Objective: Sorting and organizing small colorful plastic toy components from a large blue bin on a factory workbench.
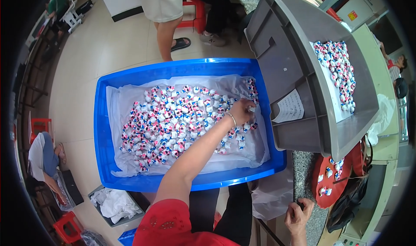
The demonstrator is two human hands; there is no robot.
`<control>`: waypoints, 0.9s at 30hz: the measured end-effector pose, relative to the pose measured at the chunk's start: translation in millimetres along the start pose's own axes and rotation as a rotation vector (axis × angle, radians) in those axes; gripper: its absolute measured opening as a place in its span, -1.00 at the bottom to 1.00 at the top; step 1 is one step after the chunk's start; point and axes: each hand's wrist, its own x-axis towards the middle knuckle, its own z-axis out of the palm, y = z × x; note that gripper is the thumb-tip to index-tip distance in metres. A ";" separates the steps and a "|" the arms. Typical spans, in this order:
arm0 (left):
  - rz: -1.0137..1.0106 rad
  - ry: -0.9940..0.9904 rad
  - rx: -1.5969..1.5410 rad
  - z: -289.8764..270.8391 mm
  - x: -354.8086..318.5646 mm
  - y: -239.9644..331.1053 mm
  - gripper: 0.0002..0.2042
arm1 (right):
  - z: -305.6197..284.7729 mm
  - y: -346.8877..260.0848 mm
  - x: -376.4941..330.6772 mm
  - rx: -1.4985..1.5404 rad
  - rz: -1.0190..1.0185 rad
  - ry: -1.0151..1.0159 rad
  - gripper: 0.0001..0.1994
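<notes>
Left arm stretched forward over blue plastic crate; left hand pinches one small white figurine near the crate's right wall, fingers curled. More lie across white liner sheet. Right hand low, fingers curled on speckled counter edge.

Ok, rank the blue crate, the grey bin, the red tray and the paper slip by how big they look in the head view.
1. Blue crate, largest.
2. Grey bin; it sits tilted and nearer the camera, so its gap to the crate is unsure.
3. Red tray, partly hidden under the bin.
4. Paper slip, smallest.
</notes>
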 end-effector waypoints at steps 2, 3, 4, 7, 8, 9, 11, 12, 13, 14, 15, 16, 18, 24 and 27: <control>-0.021 0.026 -0.085 1.0 2.8 -10.0 -0.78 | 2.9 -0.2 2.2 0.000 -0.007 0.001 -0.75; -0.040 0.047 -0.173 2.0 4.4 -14.6 -0.81 | 4.4 -0.3 3.0 0.002 -0.007 -0.001 -0.75; -0.041 0.046 -0.175 3.8 6.2 -12.3 -0.81 | 5.1 0.2 2.7 0.000 -0.002 -0.004 -0.75; -0.120 -0.020 0.025 10.2 9.7 -0.9 -0.79 | 6.2 2.2 2.6 0.004 0.015 -0.016 -0.75; -0.130 0.025 0.145 12.6 8.9 8.0 -0.77 | 6.5 2.6 2.3 0.001 0.017 -0.018 -0.75; -0.140 0.069 0.265 16.5 9.6 11.8 -0.74 | 6.8 3.1 1.7 -0.001 0.019 -0.017 -0.74; -0.026 0.084 0.349 20.9 13.9 -7.0 -0.73 | 9.4 2.9 2.6 0.005 0.007 -0.015 -0.74; 0.090 0.093 0.430 24.6 16.8 -18.1 -0.72 | 11.0 3.2 2.9 0.010 0.001 -0.013 -0.74; 0.089 0.091 0.427 28.2 20.0 -19.4 -0.72 | 12.4 3.8 3.4 0.013 0.001 -0.012 -0.73; 0.110 0.103 0.503 31.6 23.5 -20.8 -0.72 | 13.6 3.5 4.8 0.011 0.003 -0.014 -0.73; 0.131 0.115 0.579 34.7 26.3 -22.5 -0.72 | 14.4 2.1 6.8 0.000 0.004 -0.007 -0.73; 0.129 0.115 0.577 37.9 28.3 -26.1 -0.72 | 15.7 2.0 8.6 -0.010 0.004 0.001 -0.73; 0.181 0.114 0.604 42.7 30.7 -34.3 -0.71 | 19.5 5.3 8.2 -0.010 0.006 -0.006 -0.72; 0.177 0.058 0.433 44.8 33.8 -59.1 -0.66 | 26.1 6.3 9.4 -0.015 0.017 -0.009 -0.71; 0.273 0.081 0.516 43.3 33.2 -58.6 -0.64 | 28.0 6.3 7.3 -0.015 0.011 -0.003 -0.71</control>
